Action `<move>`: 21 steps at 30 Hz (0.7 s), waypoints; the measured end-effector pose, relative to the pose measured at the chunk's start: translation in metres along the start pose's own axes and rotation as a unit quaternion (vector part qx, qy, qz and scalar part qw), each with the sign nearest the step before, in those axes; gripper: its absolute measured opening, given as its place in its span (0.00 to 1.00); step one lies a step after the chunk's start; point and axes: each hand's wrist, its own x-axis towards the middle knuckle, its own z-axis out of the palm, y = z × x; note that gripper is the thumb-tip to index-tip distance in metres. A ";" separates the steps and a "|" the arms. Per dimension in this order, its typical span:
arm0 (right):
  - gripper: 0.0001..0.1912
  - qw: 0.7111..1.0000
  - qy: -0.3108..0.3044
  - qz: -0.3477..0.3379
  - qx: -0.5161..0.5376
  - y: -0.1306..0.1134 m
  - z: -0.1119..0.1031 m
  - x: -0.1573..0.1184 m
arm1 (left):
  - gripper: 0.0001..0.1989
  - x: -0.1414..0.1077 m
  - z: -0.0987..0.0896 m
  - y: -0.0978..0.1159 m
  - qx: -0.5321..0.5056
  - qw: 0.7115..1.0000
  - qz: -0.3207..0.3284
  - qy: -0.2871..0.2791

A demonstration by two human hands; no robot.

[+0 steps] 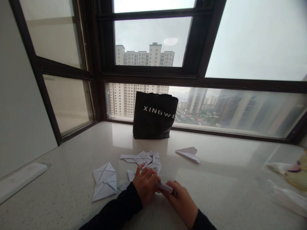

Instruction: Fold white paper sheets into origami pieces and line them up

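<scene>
A narrow strip of folded white paper (165, 186) is held between my two hands, low in the middle of the view. My left hand (146, 182) is closed on its left end, fingers curled over the top. At its right end my right hand (179, 197) pinches it between thumb and fingers; part of the paper is hidden there. Just beyond my left hand lie several folded white paper pieces (144, 158) in a small heap. A creased paper sheet (105, 183) rests to the left, and a paper plane (188, 153) lies farther back on the right.
A black bag (154, 118) with white lettering stands upright at the back, against the window. The pale speckled sill (227, 182) carries everything. A long white object (22, 179) lies at the far left; plastic-wrapped items (290, 191) sit at the right edge.
</scene>
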 end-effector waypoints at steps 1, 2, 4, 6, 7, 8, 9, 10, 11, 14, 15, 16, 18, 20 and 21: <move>0.12 1.000 0.014 0.012 0.006 0.002 -0.005 0.002 | 0.09 0.001 -0.001 -0.001 0.002 1.000 0.002 0.030; 0.13 0.999 0.037 0.027 0.024 0.004 -0.010 0.005 | 0.12 0.001 -0.002 -0.002 0.005 0.998 -0.003 0.060; 0.14 0.989 0.096 0.058 0.091 0.011 -0.019 0.010 | 0.16 0.002 -0.004 -0.005 0.019 0.994 -0.026 0.101; 0.14 0.968 0.160 0.089 0.171 0.018 -0.025 0.014 | 0.17 0.002 -0.004 -0.008 0.034 0.994 -0.042 0.098; 0.15 0.956 0.184 0.102 0.204 0.021 -0.026 0.015 | 0.18 0.002 -0.002 -0.009 0.039 0.995 -0.042 0.077; 0.16 0.946 0.201 0.113 0.227 0.023 -0.027 0.017 | 0.18 0.001 0.000 -0.009 0.041 0.997 -0.039 0.047; 0.17 0.939 0.212 0.122 0.241 0.024 -0.027 0.017 | 0.20 0.001 0.002 -0.009 0.040 0.999 -0.034 0.012; 0.17 0.935 0.219 0.128 0.248 0.025 -0.026 0.018 | 0.22 0.000 0.005 -0.008 0.038 0.999 -0.029 -0.020; 0.18 0.932 0.226 0.132 0.252 0.026 -0.026 0.018 | 0.25 0.000 0.007 -0.008 0.034 0.998 -0.026 -0.045; 0.18 0.913 0.265 0.155 0.269 0.029 -0.026 0.018 | 0.29 0.000 0.011 -0.006 0.027 0.997 -0.038 -0.059; 0.18 0.905 0.280 0.167 0.273 0.030 -0.027 0.018 | 0.29 0.000 0.013 -0.006 0.022 0.997 -0.043 -0.057; 0.18 0.897 0.293 0.180 0.276 0.032 -0.027 0.018 | 0.29 0.000 0.014 -0.007 0.016 0.997 -0.047 -0.059; 0.18 0.885 0.308 0.207 0.283 0.034 -0.027 0.018 | 0.28 -0.002 0.017 -0.007 0.002 0.995 -0.049 -0.091; 0.18 0.878 0.307 0.222 0.291 0.034 -0.026 0.017 | 0.25 -0.004 0.020 -0.007 -0.009 0.988 -0.045 -0.147; 0.18 0.877 0.304 0.226 0.296 0.034 -0.025 0.017 | 0.23 -0.005 0.020 -0.007 -0.010 0.984 -0.046 -0.169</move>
